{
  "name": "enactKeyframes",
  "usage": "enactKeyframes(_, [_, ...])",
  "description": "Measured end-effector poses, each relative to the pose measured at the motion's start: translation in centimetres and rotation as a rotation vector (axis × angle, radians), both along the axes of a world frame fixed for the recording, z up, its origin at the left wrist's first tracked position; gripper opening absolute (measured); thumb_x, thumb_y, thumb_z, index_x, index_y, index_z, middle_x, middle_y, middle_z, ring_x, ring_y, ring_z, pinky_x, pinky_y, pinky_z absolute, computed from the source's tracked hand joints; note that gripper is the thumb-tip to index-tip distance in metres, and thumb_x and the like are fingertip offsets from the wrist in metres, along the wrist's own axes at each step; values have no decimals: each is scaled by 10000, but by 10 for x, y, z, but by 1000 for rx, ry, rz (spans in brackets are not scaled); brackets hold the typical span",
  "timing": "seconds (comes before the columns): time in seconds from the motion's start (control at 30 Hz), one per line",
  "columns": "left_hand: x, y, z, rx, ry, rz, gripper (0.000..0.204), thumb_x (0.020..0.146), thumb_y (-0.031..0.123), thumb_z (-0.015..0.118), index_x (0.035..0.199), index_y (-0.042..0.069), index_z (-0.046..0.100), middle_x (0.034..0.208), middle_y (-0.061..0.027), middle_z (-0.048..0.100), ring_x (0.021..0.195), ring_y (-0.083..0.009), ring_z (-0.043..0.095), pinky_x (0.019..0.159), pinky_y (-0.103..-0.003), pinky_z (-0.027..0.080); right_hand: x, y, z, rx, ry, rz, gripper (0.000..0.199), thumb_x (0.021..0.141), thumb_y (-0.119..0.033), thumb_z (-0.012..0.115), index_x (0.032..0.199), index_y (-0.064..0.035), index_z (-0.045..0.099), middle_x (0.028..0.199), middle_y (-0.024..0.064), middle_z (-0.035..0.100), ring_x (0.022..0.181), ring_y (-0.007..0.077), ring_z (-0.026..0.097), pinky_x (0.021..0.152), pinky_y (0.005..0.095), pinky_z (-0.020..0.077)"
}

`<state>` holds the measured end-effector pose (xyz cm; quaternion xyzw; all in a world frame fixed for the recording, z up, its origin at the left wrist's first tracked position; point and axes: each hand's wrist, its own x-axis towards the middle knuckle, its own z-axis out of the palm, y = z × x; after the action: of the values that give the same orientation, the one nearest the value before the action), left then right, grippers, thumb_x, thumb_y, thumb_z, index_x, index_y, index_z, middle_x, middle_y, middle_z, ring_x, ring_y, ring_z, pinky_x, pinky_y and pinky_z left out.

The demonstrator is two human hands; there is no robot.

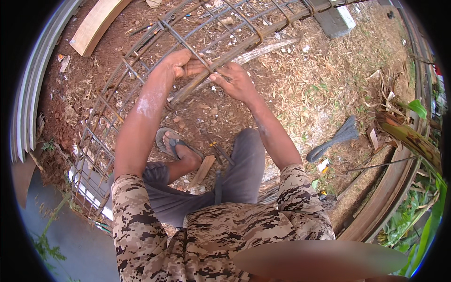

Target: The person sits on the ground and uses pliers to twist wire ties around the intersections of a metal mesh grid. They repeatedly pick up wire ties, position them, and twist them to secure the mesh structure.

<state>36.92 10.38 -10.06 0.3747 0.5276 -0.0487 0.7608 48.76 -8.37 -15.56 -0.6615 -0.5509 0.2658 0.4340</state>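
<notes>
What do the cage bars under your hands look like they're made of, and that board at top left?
Cage bars: steel reinforcing rod by the look, dull brown-grey and rusty, thin and long. The left hand and right hand meet on one thicker bar. Board: probably sawn wood, pale tan, bare and flat-faced.

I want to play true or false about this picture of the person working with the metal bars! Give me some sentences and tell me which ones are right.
1. Both hands are up at the rusty rebar cage. True: the left hand and right hand meet at one of its long bars.
2. The person is barefoot. False: a sandal is on the foot that shows.
3. A dark bundle of wire lies on the ground to the person's right. True.
4. The ground is covered in snow. False: it is reddish soil and dry grass.
5. A wooden plank lies at the upper left. True.
</notes>
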Motion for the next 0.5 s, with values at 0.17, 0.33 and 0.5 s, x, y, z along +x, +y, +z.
enactKeyframes(0.17, [-9, -15, -3, 24, -43, 205, 274, 1004, 114, 508, 1143, -119, 543, 1115, -260, 644, 1009, -314, 693, 885, -349, 613, 5, 2, 1, 96, -122, -7, 399, 913, -426, 674, 1031, -55, 757, 744, 145, 624, 725, 309, 627, 647, 424, 496])
enactKeyframes(0.33, [-29, -43, 13, 294, -165, 294, 254, 990, 109, 564, 1132, -102, 553, 1061, -215, 654, 987, -293, 696, 861, -332, 604, -4, -10, 18, -10, 46, -69, 382, 925, -401, 649, 1046, -54, 752, 792, 176, 681, 710, 302, 661, 646, 417, 513])
enactKeyframes(0.5, [-33, -96, 23, 847, -211, 288, 231, 941, 118, 665, 1076, -71, 660, 966, -147, 718, 887, -194, 711, 781, -274, 556, -14, -30, 65, -290, 182, -192, 346, 922, -287, 608, 1117, -20, 712, 804, 226, 687, 732, 352, 682, 686, 438, 522])
